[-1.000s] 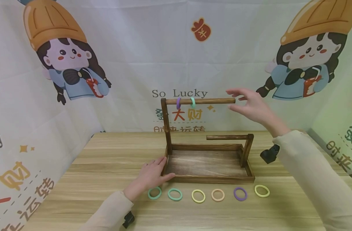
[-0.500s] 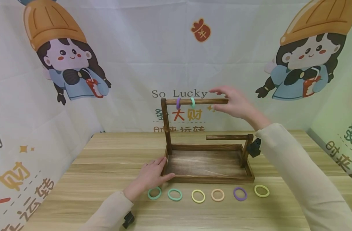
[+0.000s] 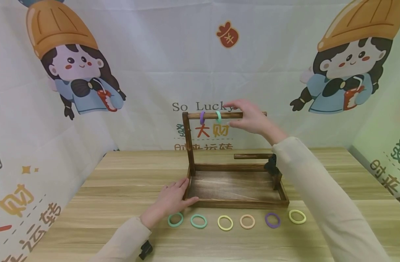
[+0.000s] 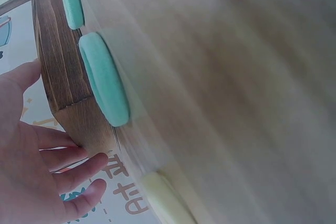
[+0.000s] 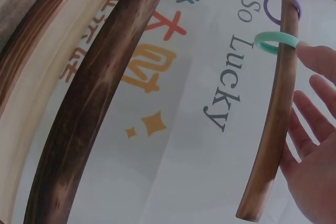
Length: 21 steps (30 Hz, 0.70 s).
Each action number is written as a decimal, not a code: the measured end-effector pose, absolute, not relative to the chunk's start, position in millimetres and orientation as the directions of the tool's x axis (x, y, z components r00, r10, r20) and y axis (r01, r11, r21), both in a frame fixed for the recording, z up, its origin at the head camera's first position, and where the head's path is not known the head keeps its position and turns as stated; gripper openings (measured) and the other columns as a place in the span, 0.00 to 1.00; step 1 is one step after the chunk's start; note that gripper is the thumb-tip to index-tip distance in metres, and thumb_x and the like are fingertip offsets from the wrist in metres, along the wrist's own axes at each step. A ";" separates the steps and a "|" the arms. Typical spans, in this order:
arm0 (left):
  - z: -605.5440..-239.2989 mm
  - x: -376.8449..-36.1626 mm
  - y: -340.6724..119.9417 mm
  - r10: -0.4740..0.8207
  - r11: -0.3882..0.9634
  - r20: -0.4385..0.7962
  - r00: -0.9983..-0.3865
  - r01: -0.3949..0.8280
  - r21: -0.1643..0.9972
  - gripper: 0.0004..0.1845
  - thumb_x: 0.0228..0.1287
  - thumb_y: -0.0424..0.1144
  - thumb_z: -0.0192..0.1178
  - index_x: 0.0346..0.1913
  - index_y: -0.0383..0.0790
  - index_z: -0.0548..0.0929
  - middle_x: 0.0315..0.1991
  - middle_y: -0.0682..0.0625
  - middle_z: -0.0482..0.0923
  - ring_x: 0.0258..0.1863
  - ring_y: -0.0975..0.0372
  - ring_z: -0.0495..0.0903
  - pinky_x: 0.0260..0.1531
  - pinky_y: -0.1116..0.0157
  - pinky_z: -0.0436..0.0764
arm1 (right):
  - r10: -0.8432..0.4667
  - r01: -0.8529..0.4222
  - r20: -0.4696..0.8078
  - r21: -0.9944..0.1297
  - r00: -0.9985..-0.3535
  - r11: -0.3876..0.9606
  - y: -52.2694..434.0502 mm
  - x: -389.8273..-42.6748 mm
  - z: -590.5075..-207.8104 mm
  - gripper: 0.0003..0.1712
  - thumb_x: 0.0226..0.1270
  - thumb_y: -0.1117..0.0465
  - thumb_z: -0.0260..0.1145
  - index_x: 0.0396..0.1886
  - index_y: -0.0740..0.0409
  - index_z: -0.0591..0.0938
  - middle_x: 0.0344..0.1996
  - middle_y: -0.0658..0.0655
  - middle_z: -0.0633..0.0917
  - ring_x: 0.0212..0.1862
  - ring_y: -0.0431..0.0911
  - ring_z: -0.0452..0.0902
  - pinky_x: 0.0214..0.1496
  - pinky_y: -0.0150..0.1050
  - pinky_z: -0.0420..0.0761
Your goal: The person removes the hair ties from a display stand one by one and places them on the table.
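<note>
A brown wooden rack stands on the table, with a shallow tray base (image 3: 239, 204), a tall upper bar (image 3: 233, 115) and a lower bar (image 3: 250, 156). A purple ring (image 3: 202, 118) and a mint-green ring (image 3: 218, 116) hang on the upper bar, towards its post. My right hand (image 3: 250, 118) is around the bar's free part, thumb and fingers spread apart, just right of the mint-green ring; in the right wrist view a fingertip (image 5: 315, 59) is right at that ring. My left hand (image 3: 170, 199) rests with extended fingers on the tray's left end.
A row of rings lies before the tray: two mint-green (image 3: 199, 221), a yellow (image 3: 225, 222), an orange (image 3: 247, 221), a purple (image 3: 273, 220) and another yellow ring (image 3: 297, 217). A printed cloth (image 3: 160, 83) hangs behind and beside the wooden table (image 3: 105, 203).
My right hand has moved left along the upper bar, from its free end to near the mint-green ring. The left hand and the rings have stayed in place.
</note>
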<state>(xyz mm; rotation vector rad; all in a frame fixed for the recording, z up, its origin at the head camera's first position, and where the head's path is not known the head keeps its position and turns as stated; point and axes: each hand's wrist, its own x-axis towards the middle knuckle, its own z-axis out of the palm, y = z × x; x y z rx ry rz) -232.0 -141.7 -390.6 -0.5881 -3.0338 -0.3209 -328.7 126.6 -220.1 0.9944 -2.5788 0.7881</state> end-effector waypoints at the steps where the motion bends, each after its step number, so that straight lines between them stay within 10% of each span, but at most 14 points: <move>1: -391.0 -232.1 -141.6 0.366 0.907 0.073 -0.928 0.373 0.195 0.42 0.56 0.62 0.49 0.63 0.31 0.62 0.61 0.40 0.60 0.57 0.45 0.61 0.49 0.44 0.59 | -0.537 -0.681 0.421 -0.392 -0.731 0.619 125.2 -329.4 -220.5 0.32 0.52 0.63 0.66 0.59 0.62 0.68 0.56 0.60 0.69 0.55 0.55 0.62 0.56 0.47 0.60; 21: -390.7 -231.4 -140.6 0.358 0.908 0.073 -0.931 0.365 0.205 0.42 0.56 0.62 0.49 0.63 0.31 0.61 0.62 0.40 0.60 0.57 0.45 0.61 0.49 0.44 0.59 | -0.549 -0.680 0.418 -0.297 -0.724 0.670 103.9 -335.6 -227.2 0.31 0.51 0.64 0.66 0.58 0.59 0.70 0.55 0.61 0.70 0.58 0.55 0.59 0.60 0.47 0.54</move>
